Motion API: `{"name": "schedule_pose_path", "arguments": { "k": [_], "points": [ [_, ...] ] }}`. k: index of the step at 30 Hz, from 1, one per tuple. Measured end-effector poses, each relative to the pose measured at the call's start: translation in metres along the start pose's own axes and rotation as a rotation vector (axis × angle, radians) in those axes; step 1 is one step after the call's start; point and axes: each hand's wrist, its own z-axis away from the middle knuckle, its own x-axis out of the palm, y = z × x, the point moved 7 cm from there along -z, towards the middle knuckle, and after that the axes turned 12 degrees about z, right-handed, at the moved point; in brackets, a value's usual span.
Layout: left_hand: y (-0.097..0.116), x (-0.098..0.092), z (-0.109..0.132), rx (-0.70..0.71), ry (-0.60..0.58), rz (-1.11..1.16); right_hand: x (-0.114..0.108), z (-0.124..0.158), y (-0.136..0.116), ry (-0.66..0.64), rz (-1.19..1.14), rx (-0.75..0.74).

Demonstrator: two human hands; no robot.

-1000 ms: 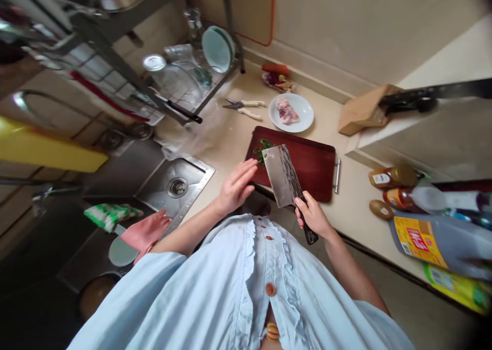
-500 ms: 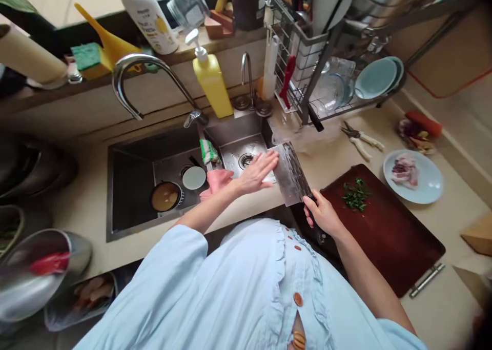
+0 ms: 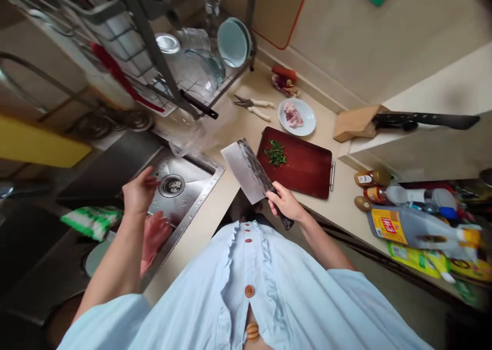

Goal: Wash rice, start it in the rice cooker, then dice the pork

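My right hand (image 3: 283, 202) grips a cleaver (image 3: 249, 171) by its dark handle, its broad wet blade pointing up and left over the counter edge. Over the small sink basin (image 3: 196, 173) hovers my left hand (image 3: 139, 192), fingers loosely bent and apart, with nothing visible in it. Beneath that forearm, pink rubber gloves (image 3: 156, 232) lie on the sink's edge, near a green and white cloth (image 3: 94, 222). Chopped green herbs (image 3: 275, 153) sit on a reddish-brown cutting board (image 3: 303, 173) to the right of the blade.
Behind the board stands a plate (image 3: 311, 119) with raw meat (image 3: 293, 115), beside pliers (image 3: 253, 105). A dish rack (image 3: 200, 109) rises at the back left. To the right are a knife block (image 3: 359, 123) and several bottles, including a large oil bottle (image 3: 418, 229).
The view has turned right. My left hand has come away from the cleaver's blade and is now over the sink with bent fingers. The cleaver stays in my right hand.
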Motion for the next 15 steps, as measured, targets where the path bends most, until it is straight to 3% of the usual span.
{"name": "schedule_pose_path", "arguments": {
  "k": [3, 5, 8, 10, 12, 15],
  "points": [
    [0.017, 0.017, 0.005, 0.110, -0.140, -0.365, -0.032, 0.022, 0.033, 0.154, -0.180, 0.089],
    [0.026, 0.022, 0.011, 0.097, -0.174, -0.520, -0.058, 0.037, 0.056, 0.291, -0.241, 0.125],
    [0.032, 0.023, 0.019, -0.033, -0.185, -0.621, -0.106, 0.062, 0.090, 0.544, -0.176, 0.171],
    [0.043, 0.031, 0.023, 0.001, -0.243, -0.735, -0.135, 0.079, 0.109, 0.674, -0.065, 0.204],
    [0.054, 0.038, 0.024, 0.012, -0.277, -0.781, -0.158, 0.093, 0.125, 0.731, 0.045, 0.228],
    [0.065, 0.045, 0.020, -0.121, -0.231, -0.718, -0.182, 0.102, 0.144, 0.723, 0.208, 0.255]
  ]
}}
